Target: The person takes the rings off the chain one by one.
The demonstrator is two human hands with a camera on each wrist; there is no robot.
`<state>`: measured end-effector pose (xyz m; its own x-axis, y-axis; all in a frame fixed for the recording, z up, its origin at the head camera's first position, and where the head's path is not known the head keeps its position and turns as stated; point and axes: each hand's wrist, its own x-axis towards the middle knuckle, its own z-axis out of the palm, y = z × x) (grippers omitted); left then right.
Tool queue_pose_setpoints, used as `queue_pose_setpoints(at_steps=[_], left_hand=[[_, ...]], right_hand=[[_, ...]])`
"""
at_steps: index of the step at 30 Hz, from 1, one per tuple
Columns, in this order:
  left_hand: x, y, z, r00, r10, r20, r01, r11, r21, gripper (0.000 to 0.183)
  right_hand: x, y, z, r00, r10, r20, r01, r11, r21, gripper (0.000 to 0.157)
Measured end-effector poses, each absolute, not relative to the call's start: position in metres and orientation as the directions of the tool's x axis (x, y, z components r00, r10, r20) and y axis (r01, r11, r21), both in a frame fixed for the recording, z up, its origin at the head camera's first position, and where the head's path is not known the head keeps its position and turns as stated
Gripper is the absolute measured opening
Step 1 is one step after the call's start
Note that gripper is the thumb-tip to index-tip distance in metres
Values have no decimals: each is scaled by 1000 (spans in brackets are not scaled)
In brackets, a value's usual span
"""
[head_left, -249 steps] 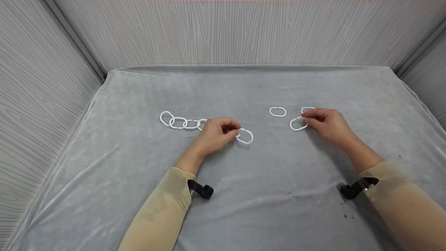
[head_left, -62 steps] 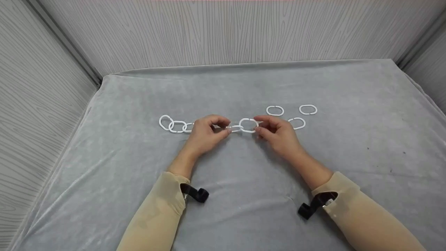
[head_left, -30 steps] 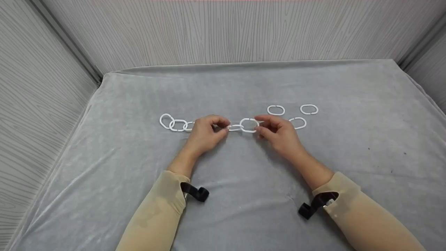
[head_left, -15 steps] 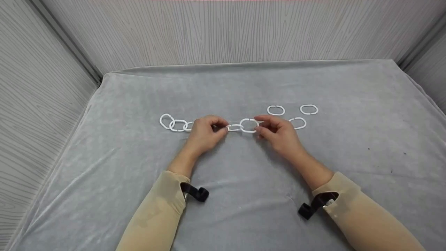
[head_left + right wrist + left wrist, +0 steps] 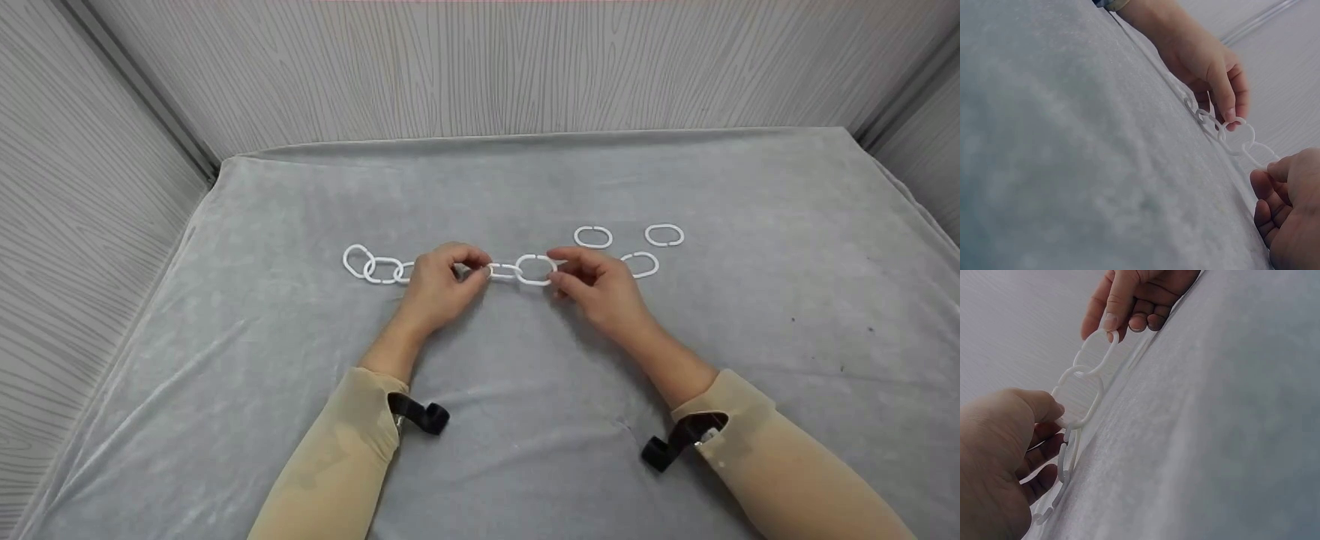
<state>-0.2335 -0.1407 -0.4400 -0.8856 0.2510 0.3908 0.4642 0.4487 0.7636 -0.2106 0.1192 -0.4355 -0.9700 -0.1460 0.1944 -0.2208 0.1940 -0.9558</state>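
Note:
A chain of white plastic C-shaped links runs across the grey cloth in the head view. Its left links (image 5: 383,270) lie on the cloth; the middle ones are hidden behind my left hand (image 5: 442,289). Thumb and forefinger of that hand pinch the second-last link (image 5: 504,271), seen larger in the left wrist view as a white link (image 5: 1099,391). My right hand (image 5: 604,289) pinches the right side of the end link (image 5: 535,270), which passes through the second-last link. Both links are raised off the cloth between the hands.
Three loose white links lie behind and beside the right hand: one at the back (image 5: 592,237), one further right (image 5: 664,235), and one partly hidden (image 5: 643,264). Grey cloth (image 5: 525,420) covers the table. Wood-patterned panels (image 5: 480,67) stand at the back and sides.
My right hand has left the loose links and come left to pinch the chain's end link. Over the last second, the left hand has slightly raised and turned the second-last link.

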Motion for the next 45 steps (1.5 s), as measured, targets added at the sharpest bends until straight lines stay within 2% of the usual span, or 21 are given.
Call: queue_pose_setpoints(at_steps=[18, 31, 36, 45], left_hand=[[-232, -135, -439, -850, 304, 430, 524, 402, 751, 6], [-231, -135, -438, -860, 323, 394, 502, 404, 765, 8], [-231, -135, -438, -858, 328, 396, 505, 391, 770, 8], [-229, -136, -437, -862, 322, 391, 497, 383, 779, 6]], right_hand=[[-209, 124, -432, -972, -169, 164, -198, 207, -958, 28], [-213, 122, -429, -977, -196, 89, -130, 208, -969, 25], [-217, 122, -422, -975, -219, 37, -88, 229, -969, 26], [-224, 117, -407, -957, -258, -131, 52, 292, -955, 29]])
